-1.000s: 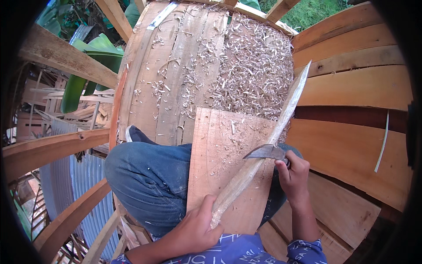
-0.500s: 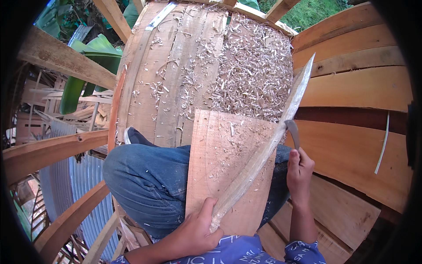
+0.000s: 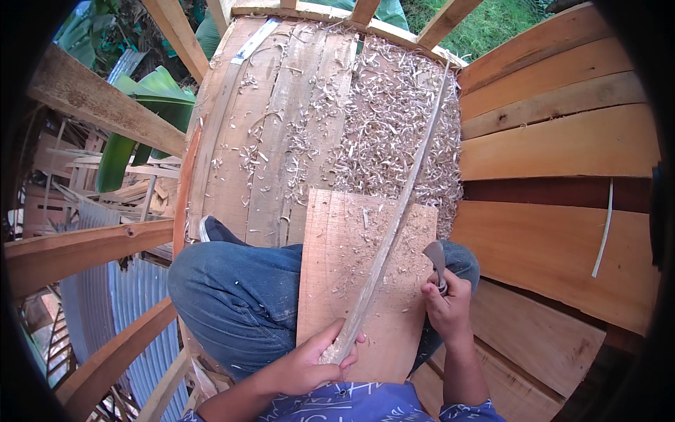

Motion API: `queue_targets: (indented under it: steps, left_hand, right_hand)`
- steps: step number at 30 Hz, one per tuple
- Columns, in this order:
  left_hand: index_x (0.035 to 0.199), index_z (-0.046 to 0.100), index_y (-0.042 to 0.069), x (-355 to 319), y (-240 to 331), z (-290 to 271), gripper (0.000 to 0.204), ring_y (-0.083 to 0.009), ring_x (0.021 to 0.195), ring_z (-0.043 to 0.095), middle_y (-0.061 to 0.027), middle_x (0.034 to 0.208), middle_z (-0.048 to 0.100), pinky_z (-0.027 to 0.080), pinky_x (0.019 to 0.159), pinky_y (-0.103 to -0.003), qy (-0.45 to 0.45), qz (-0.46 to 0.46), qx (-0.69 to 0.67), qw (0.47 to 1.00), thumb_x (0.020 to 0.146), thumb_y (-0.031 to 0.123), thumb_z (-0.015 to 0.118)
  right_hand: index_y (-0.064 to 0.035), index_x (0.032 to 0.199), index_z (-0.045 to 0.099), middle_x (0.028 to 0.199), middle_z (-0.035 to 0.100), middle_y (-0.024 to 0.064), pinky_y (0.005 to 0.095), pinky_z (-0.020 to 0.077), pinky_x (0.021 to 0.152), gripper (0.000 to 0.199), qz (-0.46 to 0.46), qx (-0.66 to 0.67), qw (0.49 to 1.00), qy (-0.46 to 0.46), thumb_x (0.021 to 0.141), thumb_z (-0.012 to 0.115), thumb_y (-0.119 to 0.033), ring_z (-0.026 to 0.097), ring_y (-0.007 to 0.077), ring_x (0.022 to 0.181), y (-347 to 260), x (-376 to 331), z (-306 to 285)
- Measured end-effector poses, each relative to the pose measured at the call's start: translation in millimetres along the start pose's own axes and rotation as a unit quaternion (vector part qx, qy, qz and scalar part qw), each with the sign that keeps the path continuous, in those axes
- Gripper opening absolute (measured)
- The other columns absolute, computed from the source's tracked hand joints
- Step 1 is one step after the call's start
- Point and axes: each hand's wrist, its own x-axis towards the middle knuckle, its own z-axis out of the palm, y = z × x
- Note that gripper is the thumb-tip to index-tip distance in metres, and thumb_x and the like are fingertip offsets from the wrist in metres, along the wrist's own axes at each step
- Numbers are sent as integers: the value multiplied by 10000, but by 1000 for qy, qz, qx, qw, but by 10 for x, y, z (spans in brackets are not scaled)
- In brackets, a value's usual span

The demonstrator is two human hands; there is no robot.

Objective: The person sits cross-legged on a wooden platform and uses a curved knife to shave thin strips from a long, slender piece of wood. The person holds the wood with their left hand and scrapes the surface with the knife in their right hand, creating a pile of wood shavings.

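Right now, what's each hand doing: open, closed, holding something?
Left hand: closed around the lower end of the long wooden stick.
Right hand: closed on the handle of the curved knife.

From my end, I see the stick (image 3: 387,245) swung leftward: its far tip, in front of the right wall boards (image 3: 555,144) a second ago, now shows over the wood shavings (image 3: 383,116). It also presents a narrower side to me. The curved knife (image 3: 435,253), earlier at the stick, is now clear of it, drawn back with the right hand (image 3: 450,302). The left hand (image 3: 316,362) has turned, its fingertips now visible beyond the stick.
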Motion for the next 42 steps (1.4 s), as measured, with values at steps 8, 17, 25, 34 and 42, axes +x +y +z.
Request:
queue_targets:
  steps: [8, 17, 25, 34, 42]
  left_hand:
    - [1290, 332, 41, -53, 67, -45, 581, -105, 681, 418, -33, 853, 417, 388, 620, -245, -112, -30, -151, 982, 735, -82, 452]
    - [1277, 321, 47, -93, -47, 279, 525, -90, 676, 412, -16, 846, 412, 367, 610, -217, -78, -22, -41, 996, 777, -55, 445]
    - [1251, 326, 41, 6, -321, 183, 576, -137, 664, 434, -43, 816, 399, 372, 597, -278, -141, -47, -275, 950, 702, -43, 477]
    - [1289, 317, 25, -51, -242, 214, 647, -132, 700, 413, -57, 855, 417, 358, 626, -273, -169, -88, -244, 951, 663, -27, 473]
    - [1233, 324, 16, 51, -429, 192, 615, -161, 601, 448, -84, 787, 421, 386, 584, -292, -196, -82, -310, 927, 662, 44, 550]
  right_hand:
    - [-29, 567, 514, 498, 459, 138, 342, 389, 429, 228, -78, -60, 994, -47, 695, 689, -100, 494, 273, 416, -157, -315, 227]
    - [0, 549, 479, 485, 430, 167, 375, 331, 425, 290, -69, -162, 974, 144, 770, 638, -102, 401, 300, 396, -168, 64, 41]
    - [12, 531, 494, 473, 405, 185, 357, 337, 416, 279, -2, -72, 992, 99, 712, 663, -117, 390, 236, 379, -68, -54, -42]
    - [2, 555, 535, 495, 495, 169, 360, 378, 446, 289, -13, -108, 992, 67, 710, 704, -174, 443, 317, 426, -55, -71, -5]
    - [23, 561, 477, 480, 332, 2, 285, 274, 450, 429, 67, 81, 991, 84, 881, 635, -216, 320, 37, 529, 77, 100, -114]
